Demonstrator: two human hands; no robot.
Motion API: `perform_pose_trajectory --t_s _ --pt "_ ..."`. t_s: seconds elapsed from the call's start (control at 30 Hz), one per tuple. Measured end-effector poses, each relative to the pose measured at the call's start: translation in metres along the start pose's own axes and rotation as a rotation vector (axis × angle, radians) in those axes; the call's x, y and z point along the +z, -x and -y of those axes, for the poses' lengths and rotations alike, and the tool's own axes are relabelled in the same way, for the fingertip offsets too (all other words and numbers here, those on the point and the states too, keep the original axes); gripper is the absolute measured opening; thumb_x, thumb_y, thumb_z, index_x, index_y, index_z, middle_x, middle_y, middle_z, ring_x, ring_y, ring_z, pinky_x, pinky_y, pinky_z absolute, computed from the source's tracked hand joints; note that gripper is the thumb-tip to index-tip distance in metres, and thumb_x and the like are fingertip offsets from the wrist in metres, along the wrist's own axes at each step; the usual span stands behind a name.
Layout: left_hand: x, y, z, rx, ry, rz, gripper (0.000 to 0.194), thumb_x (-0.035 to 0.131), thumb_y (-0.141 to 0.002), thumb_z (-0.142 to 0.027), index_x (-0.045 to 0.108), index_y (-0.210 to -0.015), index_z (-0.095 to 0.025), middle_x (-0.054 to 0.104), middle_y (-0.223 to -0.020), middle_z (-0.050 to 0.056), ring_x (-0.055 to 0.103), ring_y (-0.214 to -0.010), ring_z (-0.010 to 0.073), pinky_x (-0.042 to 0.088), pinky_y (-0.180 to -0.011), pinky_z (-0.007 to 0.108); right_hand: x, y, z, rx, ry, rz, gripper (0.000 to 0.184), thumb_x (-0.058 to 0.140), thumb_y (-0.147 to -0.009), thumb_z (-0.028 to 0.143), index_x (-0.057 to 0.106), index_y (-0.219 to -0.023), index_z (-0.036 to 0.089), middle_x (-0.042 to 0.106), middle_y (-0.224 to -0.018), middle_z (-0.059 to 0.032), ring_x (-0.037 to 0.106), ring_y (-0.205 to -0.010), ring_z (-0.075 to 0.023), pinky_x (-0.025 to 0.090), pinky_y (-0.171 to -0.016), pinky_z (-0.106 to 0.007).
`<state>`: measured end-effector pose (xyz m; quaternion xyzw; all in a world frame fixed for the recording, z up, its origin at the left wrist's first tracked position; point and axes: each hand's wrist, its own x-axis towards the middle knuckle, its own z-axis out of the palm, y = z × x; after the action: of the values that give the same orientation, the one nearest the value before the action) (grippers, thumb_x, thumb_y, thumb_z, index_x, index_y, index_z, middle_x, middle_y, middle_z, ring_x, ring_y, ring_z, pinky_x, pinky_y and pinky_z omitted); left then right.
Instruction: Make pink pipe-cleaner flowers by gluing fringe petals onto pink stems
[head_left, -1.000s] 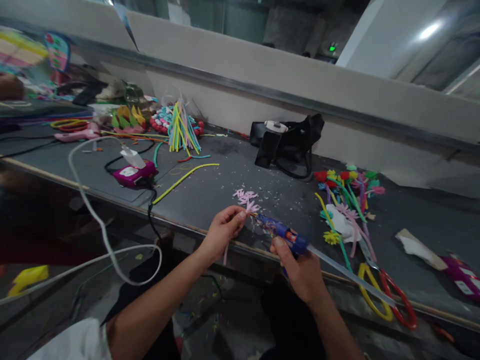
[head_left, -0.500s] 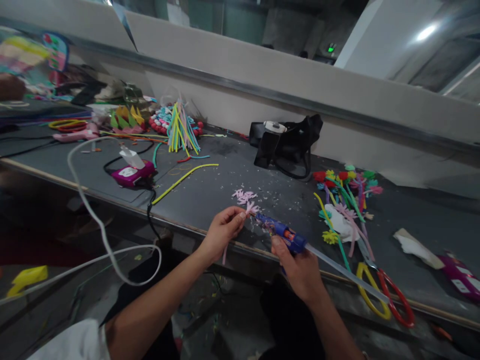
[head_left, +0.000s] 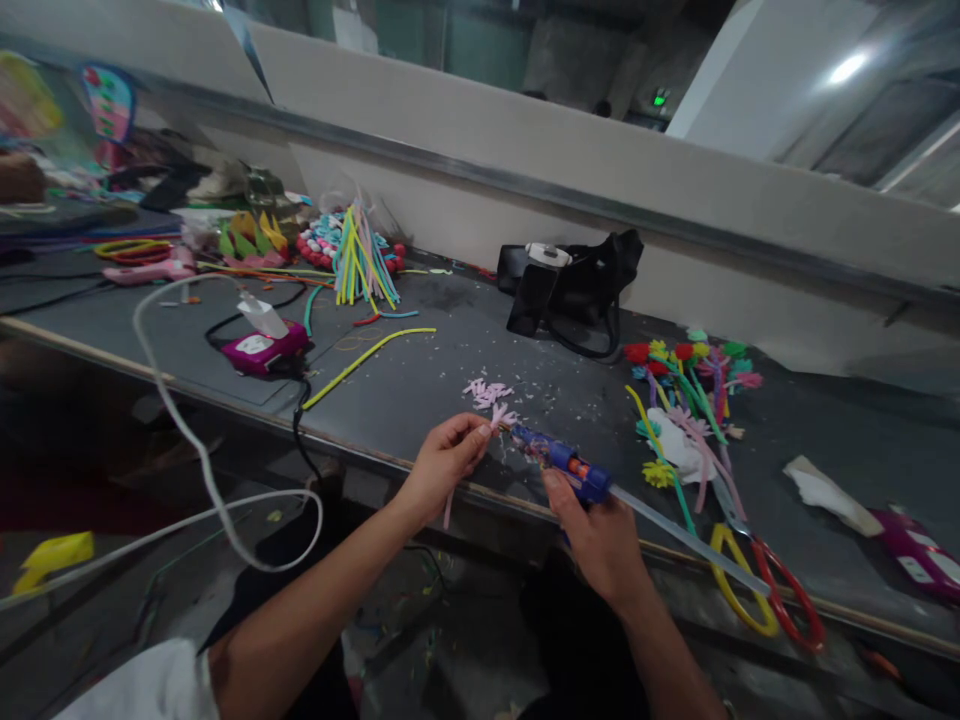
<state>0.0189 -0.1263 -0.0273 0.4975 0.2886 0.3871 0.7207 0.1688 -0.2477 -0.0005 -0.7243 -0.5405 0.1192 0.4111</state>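
Observation:
My left hand [head_left: 450, 462] pinches a pale pink pipe-cleaner flower [head_left: 501, 415] near the table's front edge; its stem hangs below my fingers. My right hand [head_left: 596, 530] is wrapped round a blue hot glue gun [head_left: 562, 462], whose nozzle meets the flower's petals or sits right beside them. From the gun's back end a long translucent glue stick [head_left: 690, 540] sticks out to the right. Just beyond the flower lies a small heap of cut pink pieces [head_left: 487, 391]. Whether glue is coming out cannot be made out.
Finished pipe-cleaner flowers [head_left: 694, 365] and scissors [head_left: 780, 590] lie to the right, the handles over the edge. A black bag [head_left: 574, 285] rests against the wall. On the left are a purple power strip [head_left: 266, 350], a white cable [head_left: 202, 455] and bundled pipe cleaners [head_left: 364, 260]. Another person's hand [head_left: 21, 178] is far left.
My hands, the flower and the glue gun stay almost in place. At far left, the other person's colourful item has been raised or tilted. The view has shifted very slightly.

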Motion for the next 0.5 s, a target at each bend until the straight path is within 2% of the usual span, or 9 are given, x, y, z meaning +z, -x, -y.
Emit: perform_pose_trajectory --t_s 0.23,0.5 --pt "-0.0009 -0.0004 0.0011 0.007 0.006 -0.001 0.029 0.067 -0.081 -0.044 0.064 -0.087 -0.016 0.039 -0.059 -0.006 0.029 -0.050 0.0057 0.018 -0.045 0.020 0.0005 0.0004 -0.0014 -0.012 0.011 -0.009 0.043 0.049 -0.089 0.055 0.073 -0.091 0.020 0.074 -0.081 -0.0062 0.069 -0.080 -0.0239 0.053 -0.071 -0.031" --pt "0.0002 -0.0002 0.0005 0.002 0.010 -0.002 0.029 0.067 -0.080 -0.044 0.064 -0.086 -0.016 0.040 -0.059 -0.006 0.029 -0.049 0.0056 0.017 -0.045 0.021 0.0006 0.0004 -0.0022 -0.018 0.025 -0.027 0.044 0.049 -0.088 0.056 0.074 -0.092 0.020 0.075 -0.084 -0.0079 0.070 -0.083 -0.0266 0.054 -0.074 -0.035"
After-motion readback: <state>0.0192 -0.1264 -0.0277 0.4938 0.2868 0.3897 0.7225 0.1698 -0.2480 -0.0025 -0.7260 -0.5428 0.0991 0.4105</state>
